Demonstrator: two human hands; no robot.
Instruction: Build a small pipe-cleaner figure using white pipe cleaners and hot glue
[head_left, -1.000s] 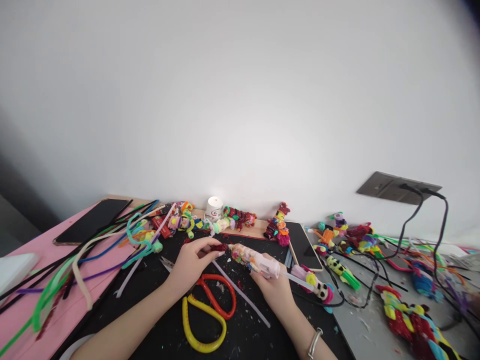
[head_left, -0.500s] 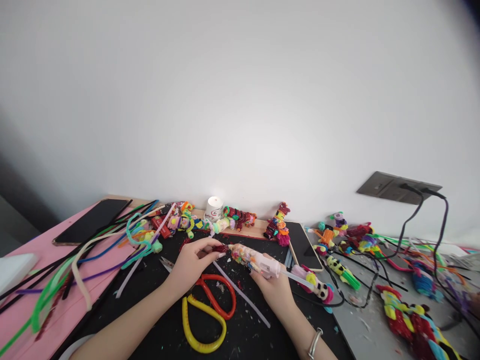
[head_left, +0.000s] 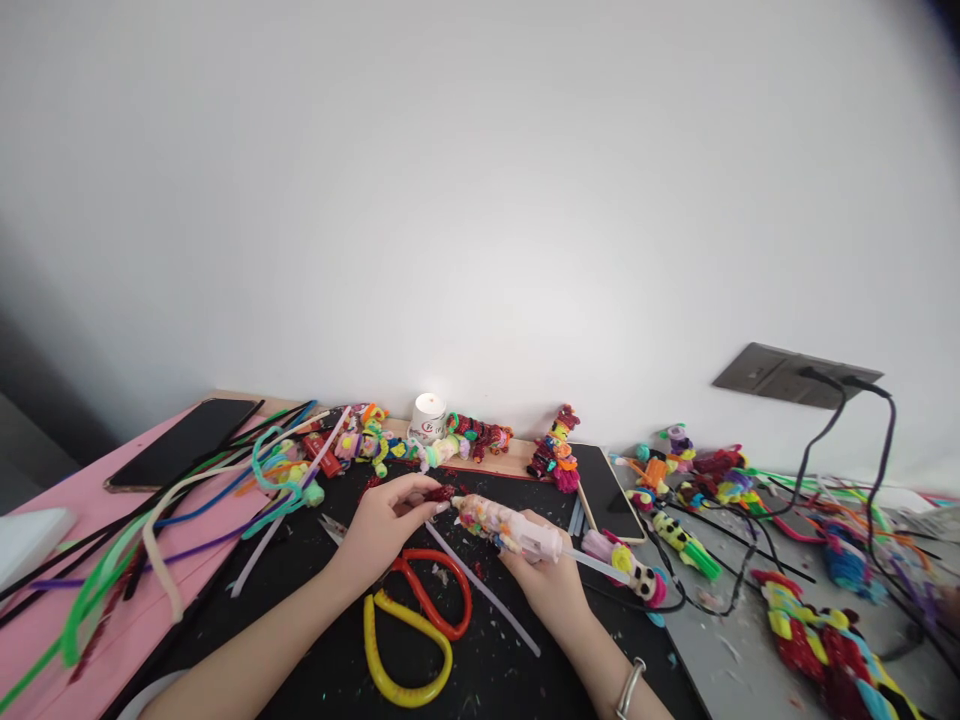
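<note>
Dark-red fuzz [head_left: 442, 493] is pinched in the left hand [head_left: 384, 522], a glue gun [head_left: 517, 532] gripped in the right hand [head_left: 551, 590], gluing seemingly underway and steadiness needed.

Glue gun [head_left: 538, 538] in right hand [head_left: 551, 590]: I see pale pink, multicoloured blotches
Piece [head_left: 439, 494] in left hand [head_left: 384, 527]: dark red
Scissors [head_left: 469, 600] near left hand: red, yellow handles

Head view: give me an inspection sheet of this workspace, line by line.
Surface: black mat, strewn with small scraps.
Job's things: glue gun, its nozzle close to a dark red fuzzy piece; contact unclear.
Clutter: scissors, pipe cleaners, fuzzy dolls.
Hands: left hand pinches the dark red fuzzy piece; right hand grips the glue gun.
Cables: two black cords plugged into the wall outlet.
Surroundings: pale wall behind.
Co-workers: nothing seen.
</note>
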